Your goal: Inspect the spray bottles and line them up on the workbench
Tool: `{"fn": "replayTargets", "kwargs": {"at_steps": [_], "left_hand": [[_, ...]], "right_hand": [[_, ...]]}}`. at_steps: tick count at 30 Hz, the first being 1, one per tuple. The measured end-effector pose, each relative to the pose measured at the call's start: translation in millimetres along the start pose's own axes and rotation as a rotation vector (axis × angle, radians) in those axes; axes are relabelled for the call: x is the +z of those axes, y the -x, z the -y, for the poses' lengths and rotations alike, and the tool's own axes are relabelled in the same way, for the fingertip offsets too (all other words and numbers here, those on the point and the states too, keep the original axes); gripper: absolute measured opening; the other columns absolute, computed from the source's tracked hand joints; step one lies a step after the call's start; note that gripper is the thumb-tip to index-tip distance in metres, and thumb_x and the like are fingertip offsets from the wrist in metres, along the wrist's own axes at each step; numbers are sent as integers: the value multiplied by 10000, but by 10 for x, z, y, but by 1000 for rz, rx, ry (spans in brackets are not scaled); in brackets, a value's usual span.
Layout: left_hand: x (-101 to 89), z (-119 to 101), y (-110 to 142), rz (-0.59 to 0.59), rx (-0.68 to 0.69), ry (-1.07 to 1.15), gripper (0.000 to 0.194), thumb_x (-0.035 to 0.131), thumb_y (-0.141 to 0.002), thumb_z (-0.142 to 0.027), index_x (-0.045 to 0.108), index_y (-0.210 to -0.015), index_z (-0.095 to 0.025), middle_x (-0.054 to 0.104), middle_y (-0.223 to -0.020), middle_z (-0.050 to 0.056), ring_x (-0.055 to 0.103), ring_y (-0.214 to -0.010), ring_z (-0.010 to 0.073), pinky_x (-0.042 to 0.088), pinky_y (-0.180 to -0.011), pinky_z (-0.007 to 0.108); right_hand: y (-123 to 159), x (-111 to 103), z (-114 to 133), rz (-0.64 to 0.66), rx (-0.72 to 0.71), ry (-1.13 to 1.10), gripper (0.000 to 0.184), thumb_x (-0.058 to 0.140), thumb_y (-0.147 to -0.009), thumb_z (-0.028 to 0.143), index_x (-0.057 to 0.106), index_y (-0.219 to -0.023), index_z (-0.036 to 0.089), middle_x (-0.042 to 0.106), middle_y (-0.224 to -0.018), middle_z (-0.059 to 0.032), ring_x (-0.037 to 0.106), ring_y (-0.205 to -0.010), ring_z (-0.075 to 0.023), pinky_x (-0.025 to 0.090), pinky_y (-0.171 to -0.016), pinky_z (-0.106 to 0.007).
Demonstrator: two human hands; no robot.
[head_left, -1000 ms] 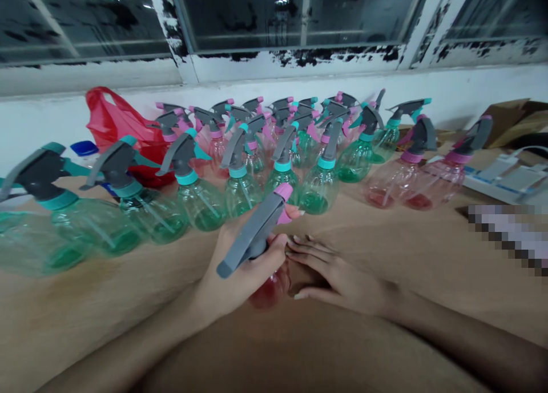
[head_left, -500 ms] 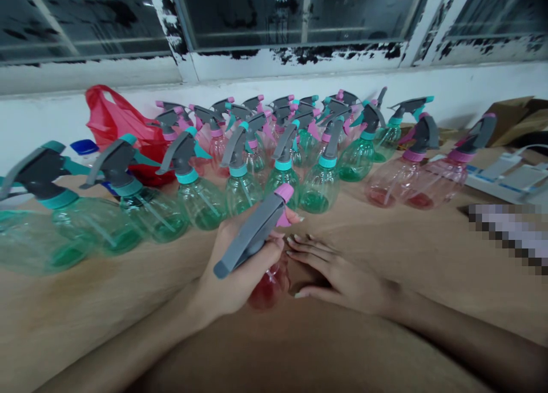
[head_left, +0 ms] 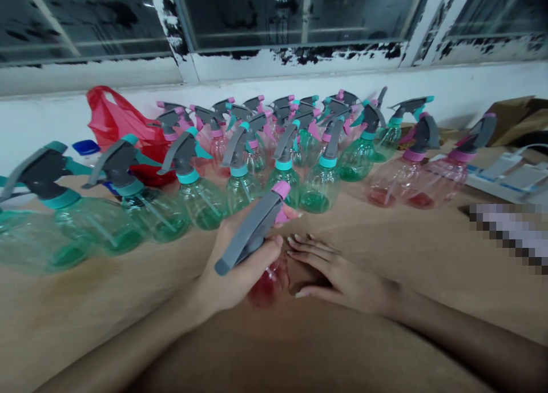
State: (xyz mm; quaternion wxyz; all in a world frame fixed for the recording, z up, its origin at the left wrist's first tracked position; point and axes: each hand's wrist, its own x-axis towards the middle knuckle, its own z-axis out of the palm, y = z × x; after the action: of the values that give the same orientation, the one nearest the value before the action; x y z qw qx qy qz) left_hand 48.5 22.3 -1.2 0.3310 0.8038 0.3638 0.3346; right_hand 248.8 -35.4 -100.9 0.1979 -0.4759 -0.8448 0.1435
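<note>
My left hand [head_left: 233, 273] is wrapped round the neck of a spray bottle [head_left: 265, 290] with a grey trigger head and pink nozzle. The bottle's clear pink body holds some red liquid, and its collar is hidden by my fingers. To its right, my right hand [head_left: 331, 267] lies palm down on the table, fingers stretched out. Its fingertips come close to the bottle's body; whether they touch it I cannot tell. Just beyond stand green spray bottles with teal collars, the nearest being a green spray bottle [head_left: 319, 196] with green liquid in the bottom.
Several more green and pink spray bottles crowd the back of the wooden table [head_left: 385, 244]. Behind them on the left sits a red plastic bag [head_left: 115, 121]. Two pink bottles, a white power strip [head_left: 509, 176] and a blurred-out object [head_left: 509, 233] are on the right.
The held spray bottle's nozzle has shifted very slightly left and up, along with my left hand. My right hand stays in place.
</note>
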Motion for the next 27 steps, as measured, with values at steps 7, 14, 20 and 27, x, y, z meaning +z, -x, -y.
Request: {"fn": "replayTargets", "kwargs": {"at_steps": [7,14,20,27], "left_hand": [[52,18,7,-28,34,-20,157,513,-795,-231,626,-900,-260,684,-794,-19,658,-738,162,541,-744,281],[58,56,16,-33,43,-5,82,526,-799,-241,598,-759,-243,660,-771,-26,630,-667,131,534,-688,257],[59,12,3,-40,38,-1,87,520,-795,-248,581,-733,-239,623,-715,-30,605,-629,128,524,-641,253],[45,8,5,-49,-2,2,71,540,-765,-254,592,-717,-244,664,-725,-24,635,-635,143,537,-647,264]], "right_hand": [[1,-8,3,1,0,-15,679,472,-852,567,343,-1398,186,376,-1451,-67,302,-1350,-206,234,-1128,-427],[2,17,-18,-5,-6,-23,680,480,-849,563,348,-1396,180,379,-1450,-72,293,-1354,-210,227,-1130,-433],[3,15,-23,12,-2,-7,678,467,-854,566,335,-1401,188,367,-1458,-59,293,-1354,-199,225,-1133,-424],[6,20,-26,-11,-13,-30,677,489,-849,552,331,-1403,194,383,-1447,-73,314,-1344,-218,235,-1124,-454]]}}
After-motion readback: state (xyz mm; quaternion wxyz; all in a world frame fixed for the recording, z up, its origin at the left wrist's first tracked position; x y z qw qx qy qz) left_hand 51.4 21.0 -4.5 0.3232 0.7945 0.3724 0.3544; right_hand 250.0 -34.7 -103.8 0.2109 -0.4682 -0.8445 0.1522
